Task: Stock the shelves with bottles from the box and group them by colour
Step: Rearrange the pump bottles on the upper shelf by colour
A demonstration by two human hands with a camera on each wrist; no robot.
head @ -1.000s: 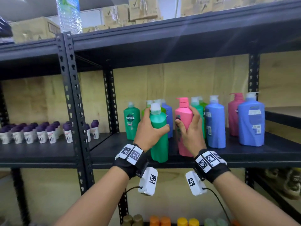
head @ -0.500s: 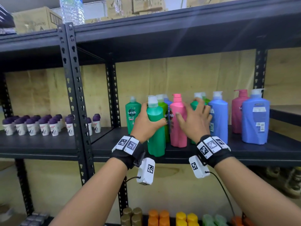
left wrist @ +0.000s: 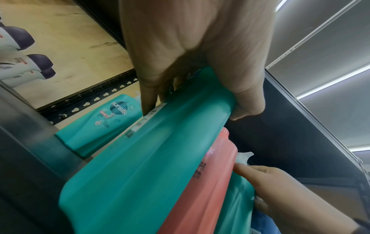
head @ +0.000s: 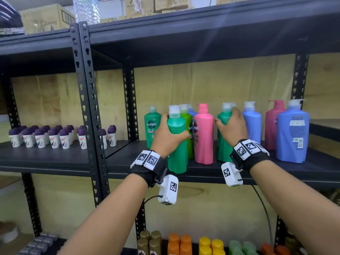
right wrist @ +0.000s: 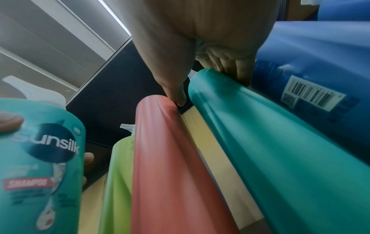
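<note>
On the middle shelf (head: 257, 173), both hands are wrapped round green bottles among the shampoo.
Left hand (head: 166, 137) curls thumb and fingers round the front green bottle (head: 176, 144), which stands upright at the shelf edge; right hand (head: 232, 126) grips a second green bottle (head: 222, 142), thumb in the gap beside the pink bottle (head: 203, 135). Counted in the head view: three dark green bottles, one lime, two pink; three blue, the one at the back mostly hidden.

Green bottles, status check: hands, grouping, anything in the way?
Left hand grips front green bottle. Right hand grips second green bottle. Pink bottle stands between them.
</note>
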